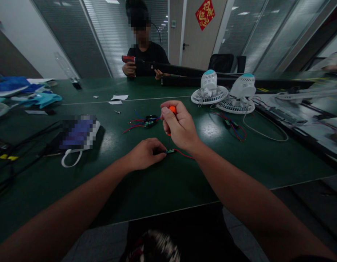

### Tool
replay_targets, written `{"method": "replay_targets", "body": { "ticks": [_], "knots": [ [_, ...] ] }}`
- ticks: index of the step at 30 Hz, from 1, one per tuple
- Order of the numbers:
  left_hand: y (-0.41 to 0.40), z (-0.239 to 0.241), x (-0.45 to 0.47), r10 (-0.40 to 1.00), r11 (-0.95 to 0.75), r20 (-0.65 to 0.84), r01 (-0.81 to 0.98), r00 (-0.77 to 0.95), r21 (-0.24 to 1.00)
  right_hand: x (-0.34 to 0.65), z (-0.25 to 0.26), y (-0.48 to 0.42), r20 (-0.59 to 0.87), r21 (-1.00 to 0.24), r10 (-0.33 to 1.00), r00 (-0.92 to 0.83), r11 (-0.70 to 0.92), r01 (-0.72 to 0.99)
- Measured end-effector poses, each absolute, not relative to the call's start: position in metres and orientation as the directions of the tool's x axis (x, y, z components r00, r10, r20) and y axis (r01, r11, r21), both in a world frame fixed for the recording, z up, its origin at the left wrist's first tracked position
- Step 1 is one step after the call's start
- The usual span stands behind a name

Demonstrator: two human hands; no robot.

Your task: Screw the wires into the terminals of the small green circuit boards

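My right hand (181, 125) is closed round the orange handle of a screwdriver (172, 109), held upright. Its thin shaft points down towards a small green circuit board (170, 151); whether the tip touches the board I cannot tell. My left hand (146, 153) rests on the table and pinches the board's left end between thumb and fingers. A red wire (184, 154) runs from the board's right end, passing behind my right wrist. Just beyond my hands lie more circuit boards (150, 123) with red and blue wires.
Two white fans (209, 95) stand at the back right, near another wired board (232, 124). On the left are a device with a blurred screen (79, 133) and black cables (26, 140). Across the green table (116, 196), a person (146, 54) holds a red-and-black tool.
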State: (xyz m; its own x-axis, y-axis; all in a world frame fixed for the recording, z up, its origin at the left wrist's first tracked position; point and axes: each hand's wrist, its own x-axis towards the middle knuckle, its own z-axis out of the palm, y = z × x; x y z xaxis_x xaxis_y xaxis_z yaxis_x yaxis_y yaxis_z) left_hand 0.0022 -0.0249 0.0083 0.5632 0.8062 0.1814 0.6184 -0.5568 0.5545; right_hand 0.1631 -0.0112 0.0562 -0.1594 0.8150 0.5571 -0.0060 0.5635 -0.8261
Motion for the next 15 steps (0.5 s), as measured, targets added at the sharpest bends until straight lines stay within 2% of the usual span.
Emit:
{"method": "replay_targets", "body": {
  "ticks": [10,13,15],
  "knots": [
    [-0.025,0.007,0.002,0.804,-0.559,0.176,0.620,0.568,0.551,0.164,0.060,-0.016,0.543,-0.837,0.814,-0.205,0.543,-0.060],
    [-0.025,0.008,0.002,0.800,-0.564,0.178,0.615,0.574,0.551,0.165,0.065,-0.024,0.535,-0.833,0.822,-0.194,0.552,0.039],
    [-0.026,0.009,0.003,0.798,-0.564,0.179,0.610,0.575,0.556,0.165,0.070,-0.029,0.590,-0.761,0.789,-0.172,0.615,0.205]
  ]
}}
